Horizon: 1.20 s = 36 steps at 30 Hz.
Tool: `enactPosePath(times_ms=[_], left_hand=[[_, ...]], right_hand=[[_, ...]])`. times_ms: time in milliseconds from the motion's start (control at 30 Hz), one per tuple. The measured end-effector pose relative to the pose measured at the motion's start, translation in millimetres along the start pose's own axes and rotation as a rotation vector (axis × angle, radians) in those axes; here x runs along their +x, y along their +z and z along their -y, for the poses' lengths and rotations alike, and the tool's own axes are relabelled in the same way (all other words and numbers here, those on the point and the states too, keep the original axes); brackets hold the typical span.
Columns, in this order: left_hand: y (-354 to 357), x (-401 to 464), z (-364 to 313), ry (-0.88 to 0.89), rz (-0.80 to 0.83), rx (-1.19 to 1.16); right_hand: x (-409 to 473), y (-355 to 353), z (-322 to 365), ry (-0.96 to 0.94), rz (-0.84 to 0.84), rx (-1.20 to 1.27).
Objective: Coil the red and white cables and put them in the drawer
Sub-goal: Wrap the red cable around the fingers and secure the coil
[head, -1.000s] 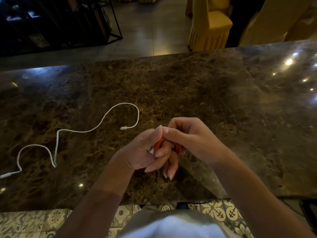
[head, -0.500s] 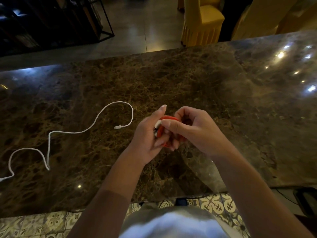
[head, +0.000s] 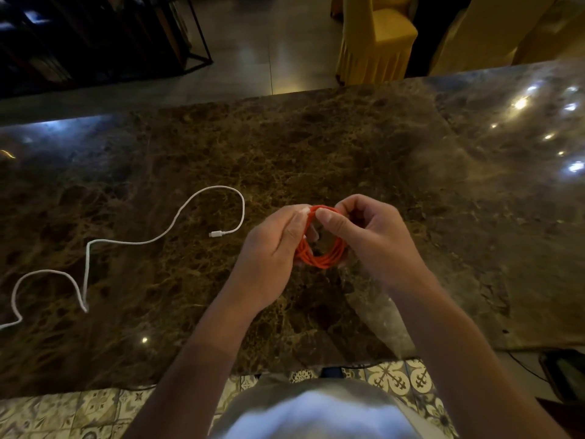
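I see both forearms reaching in from the bottom edge and meeting over the middle of the polished dark brown marble countertop (head: 364, 147). My left hand (head: 272, 251) is turned palm inward, its fingers curled round the left side of the red cable wound into a small round coil (head: 319, 259), thumb lying along the top. My right hand (head: 370, 236) faces it, thumb and forefinger pinching the coil's upper rim while the other fingers fold behind the right side. The coil is held just above the stone, between the two hands. The thin white cable (head: 133, 242) lies loose in curves on the countertop to the left, its plug end near my left hand but not touching. I can read no writing or brand anywhere. No drawer is in view.
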<state>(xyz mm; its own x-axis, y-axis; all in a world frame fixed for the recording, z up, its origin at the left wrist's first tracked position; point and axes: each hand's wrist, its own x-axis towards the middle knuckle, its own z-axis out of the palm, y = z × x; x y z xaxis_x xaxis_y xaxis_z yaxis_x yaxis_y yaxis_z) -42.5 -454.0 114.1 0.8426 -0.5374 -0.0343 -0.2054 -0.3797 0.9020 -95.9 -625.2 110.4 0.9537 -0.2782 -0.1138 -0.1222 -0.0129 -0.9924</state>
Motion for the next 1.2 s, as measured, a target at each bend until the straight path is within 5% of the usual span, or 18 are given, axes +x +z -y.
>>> enactPosePath(times_ms=[367,633,867,1200], left_hand=[[8.5,-7.7,8.6,0.170,-0.244,0.278],[9.4,-15.7,5.1,-0.082,-0.269,-0.239],[14.9,-32.0,6.6,-0.150,-0.295,-0.340],[25.5,-82.8,29.1,-0.209,-0.332,-0.456]], right_hand=[[-2.5,1.2,-8.1,0.021,-0.067,-0.023],[-5.5,-9.6,-7.6,0.020,-0.060,0.149],[-21.9,-13.3,-17.8,-0.068,0.118,-0.012],[-83.0,-11.0,-34.4,-0.002,0.095,0.022]])
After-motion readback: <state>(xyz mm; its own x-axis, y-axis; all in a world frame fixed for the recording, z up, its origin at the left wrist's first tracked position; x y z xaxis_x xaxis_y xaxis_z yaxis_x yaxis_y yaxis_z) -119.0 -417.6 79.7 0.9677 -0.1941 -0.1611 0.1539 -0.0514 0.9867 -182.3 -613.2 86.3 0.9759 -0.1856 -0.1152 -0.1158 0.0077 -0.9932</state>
